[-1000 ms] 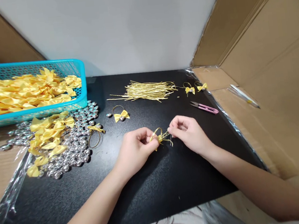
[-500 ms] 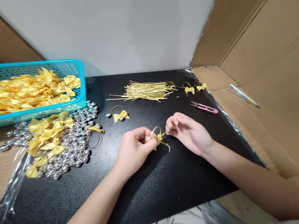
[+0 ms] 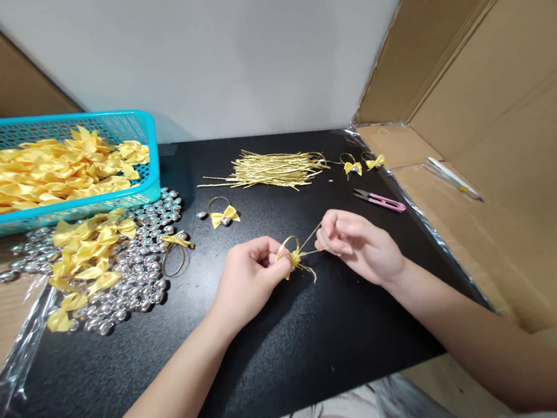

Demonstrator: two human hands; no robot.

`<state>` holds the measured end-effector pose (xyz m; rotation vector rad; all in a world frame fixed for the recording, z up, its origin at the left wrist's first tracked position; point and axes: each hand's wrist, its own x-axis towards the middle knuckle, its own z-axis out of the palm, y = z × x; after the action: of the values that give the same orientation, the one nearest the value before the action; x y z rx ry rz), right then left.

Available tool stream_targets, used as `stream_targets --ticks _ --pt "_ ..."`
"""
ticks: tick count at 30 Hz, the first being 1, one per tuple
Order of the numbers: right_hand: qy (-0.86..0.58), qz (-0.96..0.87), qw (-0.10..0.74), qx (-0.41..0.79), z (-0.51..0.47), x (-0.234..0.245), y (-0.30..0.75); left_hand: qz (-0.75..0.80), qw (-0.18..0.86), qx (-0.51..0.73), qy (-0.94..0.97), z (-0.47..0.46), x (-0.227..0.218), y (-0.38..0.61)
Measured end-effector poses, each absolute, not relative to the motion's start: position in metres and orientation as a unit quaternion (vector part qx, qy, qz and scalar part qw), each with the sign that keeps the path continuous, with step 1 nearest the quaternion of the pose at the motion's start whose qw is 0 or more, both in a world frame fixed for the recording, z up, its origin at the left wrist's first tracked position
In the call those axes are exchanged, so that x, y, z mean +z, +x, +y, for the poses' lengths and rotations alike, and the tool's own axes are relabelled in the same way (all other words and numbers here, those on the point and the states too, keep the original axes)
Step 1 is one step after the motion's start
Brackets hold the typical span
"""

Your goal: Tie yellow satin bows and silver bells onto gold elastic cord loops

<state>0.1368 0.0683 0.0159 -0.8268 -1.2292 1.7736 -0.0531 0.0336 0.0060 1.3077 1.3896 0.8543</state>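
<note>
I'm seeing the bow (image 3: pixel 295 259) sitting between the two hands, over the middle of the black table (image 3: pixel 256 366). The left hand (image 3: pixel 252 269) is pinching it between thumb and fingers; the right hand (image 3: pixel 356 247) is curling its fingers and holding two thin strands (image 3: pixel 312 235) taut. The bow's loop (image 3: pixel 289 240) is standing upward, its long axis running up the view and leaning slightly right. The strands are spreading rightward from the knot, one slanting up, the other running nearly level. Loose ends (image 3: pixel 310 272) are pointing down and right.

The left thumb is covering part of the bow, so I'm not making out its wing-to-wing axis. The strands' far tips are disappearing among the right fingers; exactly which ones are gripping, I can't tell. The left fingertips are hiding behind the loop and thumb. The basket (image 3: pixel 153 156) is running off the left edge, the left forearm (image 3: pixel 178 388) off the bottom. Beads (image 3: pixel 141 285) are lying partly under yellow bows (image 3: pixel 94 247), which are blocking my view of some.
</note>
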Motion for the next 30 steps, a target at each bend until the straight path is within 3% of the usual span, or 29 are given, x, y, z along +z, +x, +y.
stream_targets --ticks 3,11,18,24,26,30 --pt "-0.360 -0.534 0.411 0.645 0.068 0.013 0.139 0.575 0.510 0.358 0.531 0.034 0.007 -0.053" --pt "-0.386 -0.626 0.525 0.429 0.071 0.002 0.142 0.565 0.572 0.393 0.448 0.038 0.009 -0.056" --pt "-0.364 -0.688 0.456 0.432 0.058 0.008 0.135 0.551 0.600 0.389 0.430 0.038 0.008 -0.056" --pt "-0.392 -0.551 0.584 0.449 0.063 -0.006 0.134 0.514 0.653 0.400 0.386 0.037 0.006 -0.057" --pt "-0.446 -0.518 0.536 0.495 0.068 -0.008 0.133 0.495 0.674 0.407 0.367 0.037 0.006 -0.057" --pt "-0.440 -0.568 0.354 0.599 0.069 -0.005 0.128 0.469 0.702 0.420 0.334 0.036 0.008 -0.057"
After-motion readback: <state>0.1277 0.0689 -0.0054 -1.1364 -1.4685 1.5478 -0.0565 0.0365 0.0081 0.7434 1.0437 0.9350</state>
